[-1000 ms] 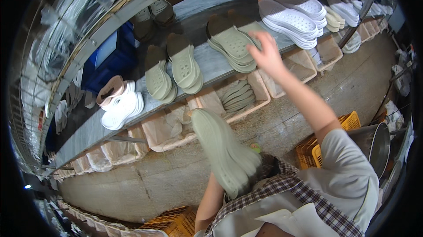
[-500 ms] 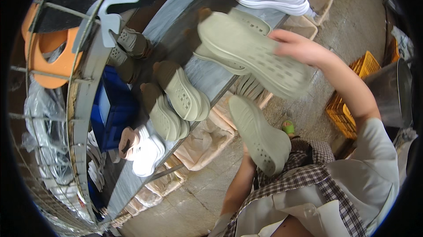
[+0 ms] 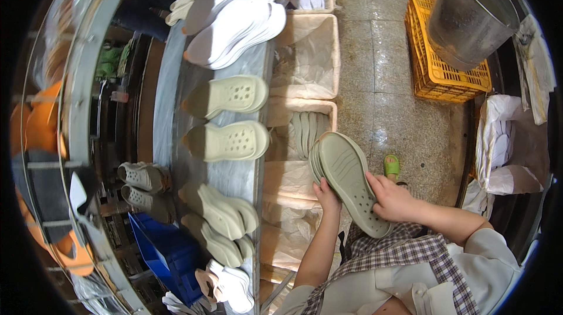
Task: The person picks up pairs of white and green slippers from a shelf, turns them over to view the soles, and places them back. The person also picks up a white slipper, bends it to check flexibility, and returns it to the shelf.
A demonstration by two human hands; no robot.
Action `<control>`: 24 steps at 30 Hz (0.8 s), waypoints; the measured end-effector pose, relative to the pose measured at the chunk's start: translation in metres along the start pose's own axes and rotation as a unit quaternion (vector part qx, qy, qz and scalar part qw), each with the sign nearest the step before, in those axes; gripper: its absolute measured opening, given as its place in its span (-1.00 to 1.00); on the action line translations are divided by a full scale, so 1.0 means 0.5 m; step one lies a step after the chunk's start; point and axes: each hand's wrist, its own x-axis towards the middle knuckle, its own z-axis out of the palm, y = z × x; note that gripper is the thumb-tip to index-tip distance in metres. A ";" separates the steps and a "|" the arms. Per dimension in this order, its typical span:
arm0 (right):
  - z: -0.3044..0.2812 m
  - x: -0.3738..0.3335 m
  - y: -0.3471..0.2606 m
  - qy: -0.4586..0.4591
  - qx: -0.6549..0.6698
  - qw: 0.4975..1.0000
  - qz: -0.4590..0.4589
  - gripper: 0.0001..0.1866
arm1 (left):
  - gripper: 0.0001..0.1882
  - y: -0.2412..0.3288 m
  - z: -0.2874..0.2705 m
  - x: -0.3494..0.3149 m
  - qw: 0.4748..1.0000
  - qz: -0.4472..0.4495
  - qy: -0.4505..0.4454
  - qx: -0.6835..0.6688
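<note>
Holding stacked sage-green soles (image 3: pixel 350 182), top one grooved and hole-dotted, between both hands (image 3: pixel 329 197) (image 3: pixel 396 199)

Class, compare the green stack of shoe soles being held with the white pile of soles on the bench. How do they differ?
Colour: the green stack is a dull grey-green; the white pile is bright white.
Place: the green stack is held clear of the bench; the white pile rests on it.
Amount: the green stack is single; the white pile has two stacks side by side.
Shared: both are shoe soles, layered together.
</note>
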 end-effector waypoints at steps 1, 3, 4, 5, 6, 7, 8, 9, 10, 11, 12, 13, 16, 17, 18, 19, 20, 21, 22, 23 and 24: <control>0.006 0.000 0.013 0.002 0.023 1.000 0.016 -0.20 | -0.63 -0.001 0.009 0.005 0.998 0.008 0.022 0.061; 0.016 0.014 0.051 0.045 -0.011 0.999 -0.012 -0.23 | -0.62 -0.005 0.023 0.019 0.987 0.015 0.048 0.156; 0.025 0.017 0.072 0.070 -0.029 0.997 -0.031 -0.25 | -0.58 -0.009 0.028 0.025 0.980 0.034 0.058 0.189; 0.036 0.024 0.093 0.073 -0.001 0.997 0.000 -0.26 | -0.56 -0.013 0.033 0.033 0.975 0.059 0.051 0.208; 0.041 0.043 0.121 0.082 0.024 0.996 0.029 -0.28 | -0.54 -0.019 0.040 0.042 0.976 0.087 0.044 0.196; 0.040 0.064 0.154 0.095 0.046 0.993 0.060 -0.30 | -0.54 -0.028 0.048 0.050 0.971 0.076 0.038 0.222; 0.045 0.082 0.175 0.119 0.061 0.989 0.060 -0.30 | -0.53 -0.033 0.055 0.063 0.969 0.078 0.031 0.231; 0.053 0.099 0.190 0.140 0.077 0.985 0.068 -0.30 | -0.52 -0.037 0.062 0.076 0.969 0.079 0.022 0.232; 0.061 0.117 0.205 0.157 0.096 0.980 0.081 -0.30 | -0.51 -0.037 0.065 0.091 0.953 0.073 0.037 0.292; 0.069 0.143 0.217 0.140 0.099 0.982 0.079 -0.29 | -0.49 -0.032 0.068 0.112 0.937 0.068 0.047 0.340; 0.082 0.176 0.227 0.122 0.104 0.984 0.083 -0.27 | -0.48 -0.028 0.070 0.139 0.924 0.071 0.050 0.372; 0.097 0.212 0.235 0.104 0.111 0.984 0.090 -0.25 | -0.45 -0.021 0.070 0.167 0.894 0.094 0.093 0.429; 0.174 0.360 0.256 0.050 0.056 0.996 0.044 -0.06 | -0.34 0.032 0.025 0.267 0.870 0.173 0.088 0.452; 0.209 0.415 0.257 0.019 0.094 0.995 0.041 0.01 | -0.35 0.052 0.005 0.305 0.814 0.218 0.105 0.529; 0.246 0.471 0.255 -0.021 0.067 0.997 0.021 0.03 | -0.35 0.072 -0.015 0.340 0.790 0.241 0.117 0.552; 0.285 0.530 0.249 -0.042 0.043 0.998 -0.007 0.06 | -0.29 0.102 -0.038 0.377 0.738 0.224 0.126 0.625; 0.329 0.595 0.238 -0.076 0.089 0.993 -0.002 0.04 | -0.22 0.120 -0.059 0.419 0.733 0.205 0.145 0.632; 0.369 0.659 0.230 -0.105 0.133 0.986 0.000 0.02 | -0.22 0.134 -0.070 0.468 0.640 0.245 0.202 0.700; 0.417 0.719 0.221 -0.105 0.191 0.976 -0.015 -0.01 | -0.23 0.154 -0.091 0.512 0.565 0.237 0.208 0.763; 0.464 0.774 0.211 -0.114 0.245 0.962 -0.029 -0.04 | -0.25 0.179 -0.109 0.551 0.558 0.245 0.170 0.774; 0.514 0.836 0.202 -0.121 0.288 0.950 -0.025 -0.07 | -0.29 0.187 -0.130 0.597 0.518 0.249 0.167 0.801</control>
